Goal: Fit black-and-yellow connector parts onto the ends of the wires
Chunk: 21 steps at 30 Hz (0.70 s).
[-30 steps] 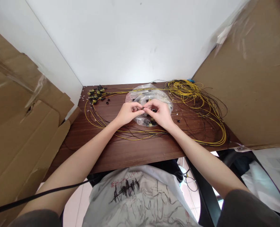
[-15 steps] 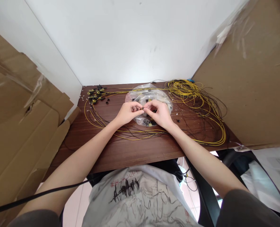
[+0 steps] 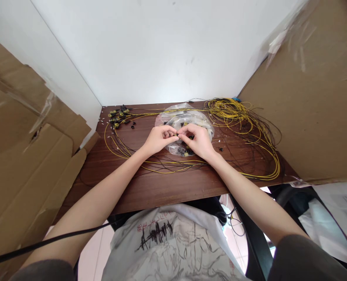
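Over a clear plastic bag, my left hand and my right hand meet fingertip to fingertip. Both are closed in a pinch on one tiny dark piece with a hint of yellow; its kind is too small to make out. Black and yellow small parts lie in the bag beneath and beside my right hand. Thin yellow and black wires run across the brown table in front of my wrists.
A tangled coil of yellow wire lies at the back right. Black and yellow connectors are heaped at the back left. Cardboard sheets stand on both sides, and a white wall rises behind the table.
Hardly anything differs. My fingertips have shifted very slightly around the tiny piece; both arms and the things on the table keep their places.
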{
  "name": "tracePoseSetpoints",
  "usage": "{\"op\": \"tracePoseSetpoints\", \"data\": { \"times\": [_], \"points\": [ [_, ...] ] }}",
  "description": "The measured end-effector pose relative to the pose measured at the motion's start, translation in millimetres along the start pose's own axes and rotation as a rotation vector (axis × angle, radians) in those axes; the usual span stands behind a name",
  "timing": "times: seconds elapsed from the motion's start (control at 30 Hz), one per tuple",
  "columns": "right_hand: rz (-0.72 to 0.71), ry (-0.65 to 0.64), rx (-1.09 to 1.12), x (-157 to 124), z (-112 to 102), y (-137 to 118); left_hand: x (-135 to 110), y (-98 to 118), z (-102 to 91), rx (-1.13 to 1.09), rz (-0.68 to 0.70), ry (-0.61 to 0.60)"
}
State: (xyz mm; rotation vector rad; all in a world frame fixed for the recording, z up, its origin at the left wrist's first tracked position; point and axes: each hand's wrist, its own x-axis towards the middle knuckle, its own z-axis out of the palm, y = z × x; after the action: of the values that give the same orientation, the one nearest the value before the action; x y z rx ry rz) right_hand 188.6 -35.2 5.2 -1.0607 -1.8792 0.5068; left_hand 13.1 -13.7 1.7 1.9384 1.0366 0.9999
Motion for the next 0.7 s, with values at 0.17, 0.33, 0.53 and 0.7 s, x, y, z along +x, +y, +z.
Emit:
{"op": "tracePoseSetpoints", "data": {
  "times": [0.17, 0.33, 0.53, 0.7],
  "points": [
    [-0.015, -0.001, -0.016, -0.3, -0.1, -0.6, 0.2, -0.6, 1.1, -0.034, -0.009, -0.003],
    [-0.022, 0.002, -0.052, -0.5, -0.6, -1.9, 0.3, -1.7, 1.3, -0.041, -0.01, -0.004],
    [-0.046, 0.001, -0.038, -0.7, -0.4, -0.9, 0.5, -1.5, 0.7, -0.022, -0.006, 0.001],
    [-0.054, -0.035, -0.029, -1.6, -0.7, -1.9, 1.3, -4.5, 0.9, -0.031, 0.004, 0.009]
  ]
}}
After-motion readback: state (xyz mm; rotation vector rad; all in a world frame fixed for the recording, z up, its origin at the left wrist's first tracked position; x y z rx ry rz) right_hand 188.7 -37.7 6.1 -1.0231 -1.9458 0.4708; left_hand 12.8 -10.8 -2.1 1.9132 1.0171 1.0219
